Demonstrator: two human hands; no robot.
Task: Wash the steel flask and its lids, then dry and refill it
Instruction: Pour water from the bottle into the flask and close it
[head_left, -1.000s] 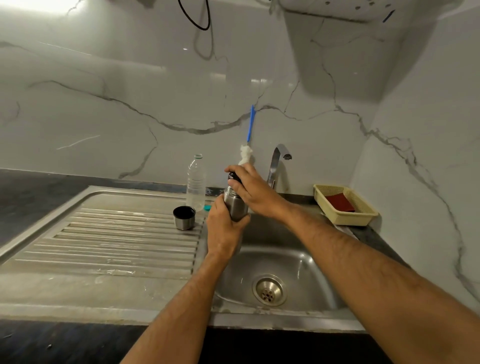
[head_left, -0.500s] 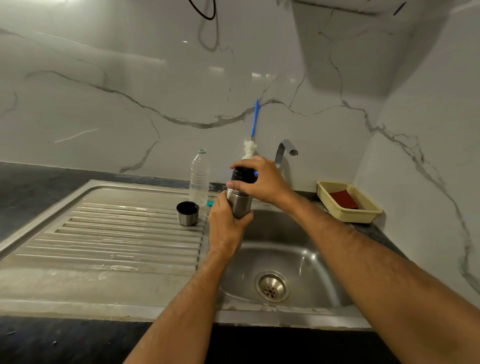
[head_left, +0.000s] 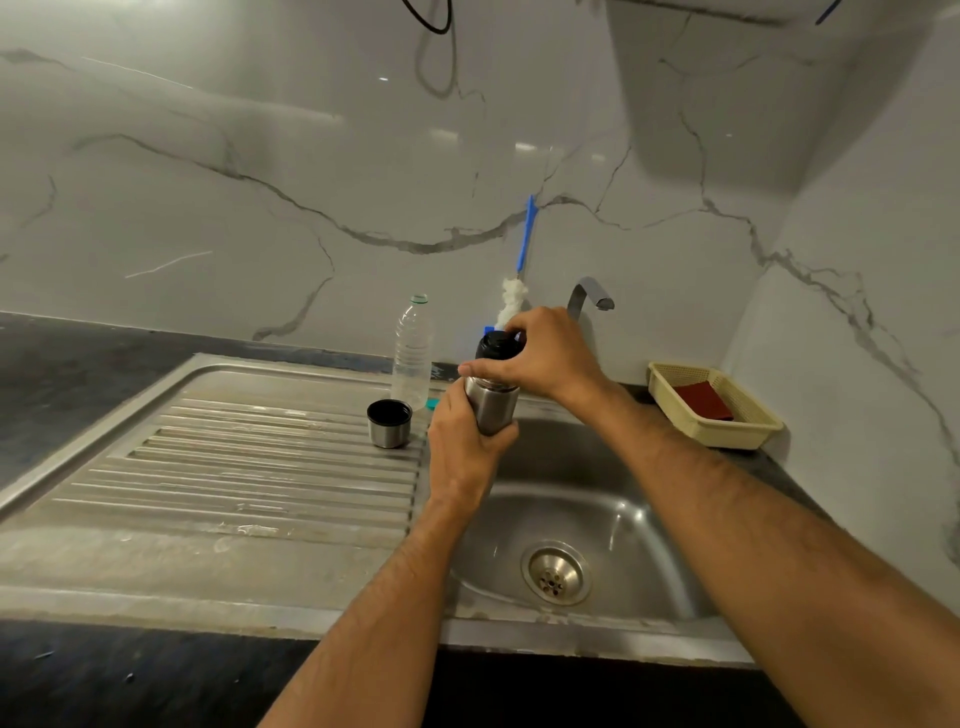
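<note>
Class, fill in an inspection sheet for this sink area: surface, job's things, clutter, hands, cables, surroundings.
Surface: steel drainboard beside the sink bowl, dull streaks on it.
Job's things: steel flask held over the bowl; black inner lid at its mouth; outer cup lid standing on the drainboard.
Clutter: plastic water bottle, bottle brush against the wall, cream basket holding a red pad.
Hands: left hand grips the flask; right hand grips the inner lid.
Cables: black cable on the wall.
Surroundings: marble-look wall, tap.

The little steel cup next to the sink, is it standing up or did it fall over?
Standing up. The steel cup sits upright on the ribbed drainboard, its dark open mouth facing up, beside the plastic bottle.
</note>
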